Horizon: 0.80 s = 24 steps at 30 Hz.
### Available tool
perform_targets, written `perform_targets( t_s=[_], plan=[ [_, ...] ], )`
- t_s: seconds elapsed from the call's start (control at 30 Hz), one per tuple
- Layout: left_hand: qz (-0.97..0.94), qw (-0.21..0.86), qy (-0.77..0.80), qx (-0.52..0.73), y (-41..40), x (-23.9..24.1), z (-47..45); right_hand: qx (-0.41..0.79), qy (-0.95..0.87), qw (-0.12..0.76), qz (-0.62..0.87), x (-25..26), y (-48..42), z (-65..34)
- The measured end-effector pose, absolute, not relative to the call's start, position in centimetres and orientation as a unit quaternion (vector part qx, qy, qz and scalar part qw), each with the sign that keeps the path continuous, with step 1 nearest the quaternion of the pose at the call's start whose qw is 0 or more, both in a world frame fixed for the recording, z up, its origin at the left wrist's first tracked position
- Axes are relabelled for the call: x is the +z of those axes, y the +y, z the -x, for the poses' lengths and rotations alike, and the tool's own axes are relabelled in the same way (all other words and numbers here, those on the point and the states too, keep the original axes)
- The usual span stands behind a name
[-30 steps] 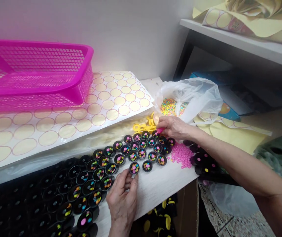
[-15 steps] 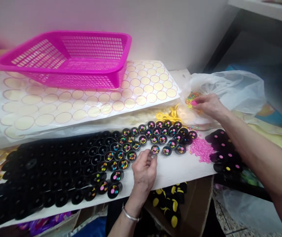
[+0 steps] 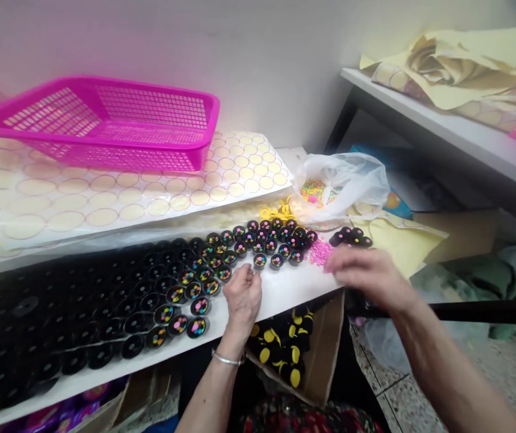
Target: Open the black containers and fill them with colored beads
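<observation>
My left hand (image 3: 243,297) rests on the white table with its fingers curled and pressed together, beside a small black cup (image 3: 260,261) that holds coloured beads and one pink piece. Whatever lies between its fingertips is hidden. My right hand (image 3: 359,270) is smeared by motion over the right side of the pink bead pile (image 3: 319,252); its grip is unclear. Rows of black cups (image 3: 141,322) stand to the left, several with coloured beads inside. Behind the pile, an open clear plastic bag (image 3: 357,177) holds multicoloured beads (image 3: 316,191) with a pink object (image 3: 313,199) on them.
A pink basket (image 3: 150,157) sits on sheets of round stickers (image 3: 240,174) at the back. Yellow plastic pieces (image 3: 276,211) lie by the bag. Below the table edge is a cardboard box (image 3: 325,355) of black and yellow pieces. A shelf (image 3: 420,120) juts in at the right.
My right hand has left the bag and come down toward the pink pile; the pink object stays in the bag. My left hand keeps its place by the cup. The view has turned right.
</observation>
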State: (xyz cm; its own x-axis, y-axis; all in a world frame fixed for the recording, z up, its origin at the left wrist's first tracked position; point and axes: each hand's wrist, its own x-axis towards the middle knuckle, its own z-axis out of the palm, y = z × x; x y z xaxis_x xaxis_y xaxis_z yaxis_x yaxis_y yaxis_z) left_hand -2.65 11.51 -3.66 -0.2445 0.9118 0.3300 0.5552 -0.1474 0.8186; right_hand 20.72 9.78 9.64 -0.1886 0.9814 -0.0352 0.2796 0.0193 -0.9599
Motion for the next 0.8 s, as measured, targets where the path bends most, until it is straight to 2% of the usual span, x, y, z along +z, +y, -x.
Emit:
perform_targets(
  t_s=[0.07, 0.1, 0.2, 0.3, 0.37, 0.57, 0.67, 0.8],
  plan=[
    [-0.594, 0.162, 0.625, 0.479, 11.4, -3.6, 2.7, 0.593, -0.590, 0.296, 0.461, 7.3, 4.2, -18.9],
    [-0.598, 0.150, 0.623, 0.481, 11.3, -3.6, 2.7, 0.616, -0.576, 0.268, 0.467, 5.7, 1.9, -17.8],
    [-0.607, 0.109, 0.609, 0.498, 11.3, -3.4, 2.6, 0.550, -0.538, 0.238, 0.593, 0.5, -3.1, -14.7],
    [-0.615, 0.052, 0.587, 0.524, 10.9, -3.0, 2.6, 0.515, -0.575, 0.207, 0.601, -2.6, -5.4, -12.7],
    [-0.625, 0.020, 0.565, 0.538, 10.0, -2.8, 2.6, 0.478, -0.616, 0.226, 0.584, -2.5, -5.1, -12.6],
    [-0.717, 0.027, 0.433, 0.545, 4.3, -3.9, 2.4, 0.250, -0.590, 0.398, 0.657, 2.5, 3.1, -15.2],
    [-0.742, 0.000, 0.374, 0.557, 1.5, -5.3, 3.0, 0.198, -0.552, 0.421, 0.692, 3.3, 7.9, -16.1],
    [-0.763, -0.052, 0.424, 0.485, -0.4, -7.4, 6.3, 0.186, -0.540, 0.423, 0.704, 3.1, 10.4, -17.0]
  ],
)
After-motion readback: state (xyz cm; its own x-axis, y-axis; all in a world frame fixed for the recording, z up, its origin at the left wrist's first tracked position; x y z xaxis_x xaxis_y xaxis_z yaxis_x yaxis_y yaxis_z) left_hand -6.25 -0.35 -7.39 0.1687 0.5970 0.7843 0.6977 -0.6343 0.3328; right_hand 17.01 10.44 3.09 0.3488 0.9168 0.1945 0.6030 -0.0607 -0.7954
